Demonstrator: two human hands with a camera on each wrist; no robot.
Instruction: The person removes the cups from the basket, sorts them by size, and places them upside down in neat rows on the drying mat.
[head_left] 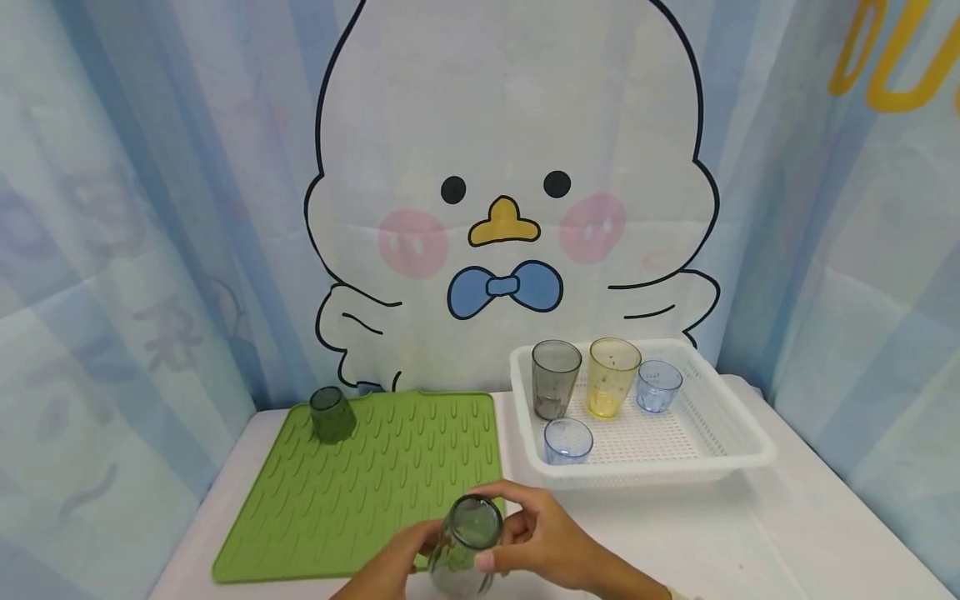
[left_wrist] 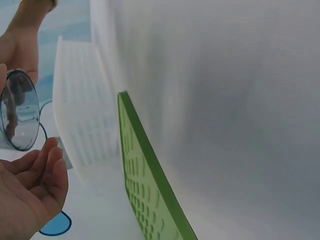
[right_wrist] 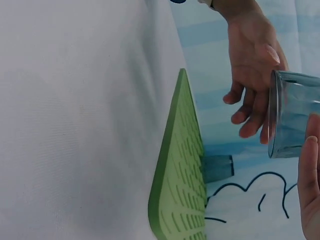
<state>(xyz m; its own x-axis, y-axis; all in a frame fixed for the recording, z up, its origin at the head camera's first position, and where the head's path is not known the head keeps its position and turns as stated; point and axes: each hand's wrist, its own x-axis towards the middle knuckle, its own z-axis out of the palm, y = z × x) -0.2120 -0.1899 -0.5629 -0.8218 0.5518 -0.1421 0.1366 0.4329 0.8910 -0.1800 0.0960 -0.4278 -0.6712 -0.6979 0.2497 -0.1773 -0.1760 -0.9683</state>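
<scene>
Head view: inverted grey-tinted glass tumbler [head_left: 459,557] between two bare hands

The tumbler is held off the white table [head_left: 675,533], near the front right corner of a green drying mat [head_left: 408,467] with raised ridges; its base faces up and its mouth faces down. The right hand [head_left: 543,537] pinches it, thumb on the near side and forefinger reaching over the far side. The left hand [head_left: 397,558] lies just beside the glass with palm opened and fingers loosely bent; both wrist views show it grasping nothing, though whether a fingertip touches the glass cannot be told.

A dark tumbler [head_left: 332,417] stands at the back left corner of the mat. To the right of the mat, a white perforated basket [head_left: 660,473] contains four upright vessels: a tall grey tumbler [head_left: 555,379], a tall yellow tumbler [head_left: 612,379] to its right, a small blue cup [head_left: 659,387] beyond that, and a second blue cup [head_left: 568,442] near the front wall. Behind the table hangs a blue-and-white curtain [head_left: 502,108] printed with a cartoon chick wearing a bow tie.
</scene>
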